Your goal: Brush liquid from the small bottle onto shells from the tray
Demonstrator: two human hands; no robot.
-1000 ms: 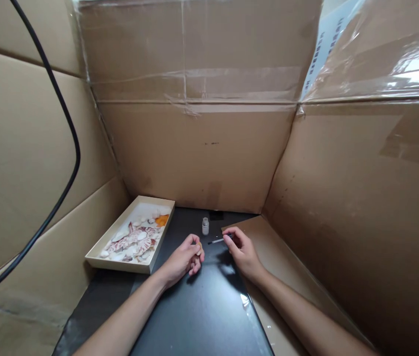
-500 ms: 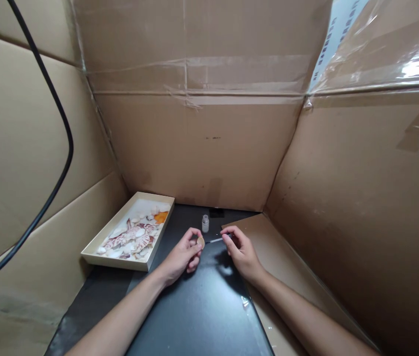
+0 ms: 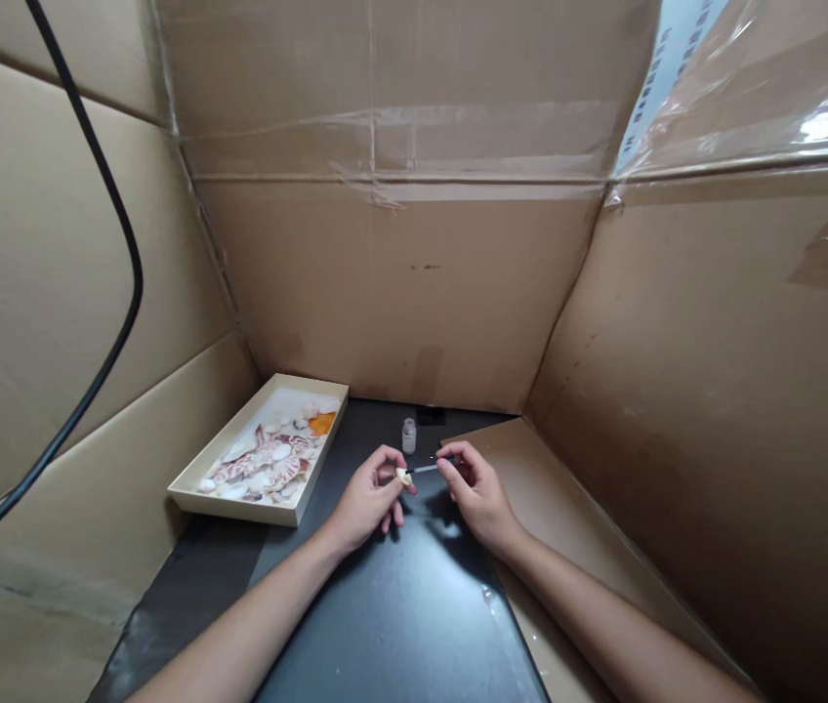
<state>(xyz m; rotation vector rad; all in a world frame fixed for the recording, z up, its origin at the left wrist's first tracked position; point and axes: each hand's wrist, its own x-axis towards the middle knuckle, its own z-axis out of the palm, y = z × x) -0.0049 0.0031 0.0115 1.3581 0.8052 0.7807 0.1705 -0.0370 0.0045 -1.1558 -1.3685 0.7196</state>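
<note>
Between thumb and fingers, my left hand [image 3: 374, 498] pinches a small pale seashell [image 3: 403, 476]. My right hand [image 3: 478, 491] grips the dark end of a thin brush [image 3: 425, 469], whose tip points left and meets the shell, as far as I can see. Just behind the two hands, a small clear bottle [image 3: 409, 436] stands upright on the dark tabletop [image 3: 392, 625]. Its mouth looks uncapped, and its label is too small to read.
A shallow cream box [image 3: 234, 510] of mixed seashells [image 3: 278, 459], one of them orange, sits at the left. A flat cardboard sheet [image 3: 553, 508] lies along the right. Cardboard walls [image 3: 399, 303] enclose the table, and a black cable [image 3: 125, 234] hangs at the left.
My left hand has turned the shell, so a whiter side now shows instead of its tan face. The brush tip stays close to the shell. The whole view has shifted slightly.
</note>
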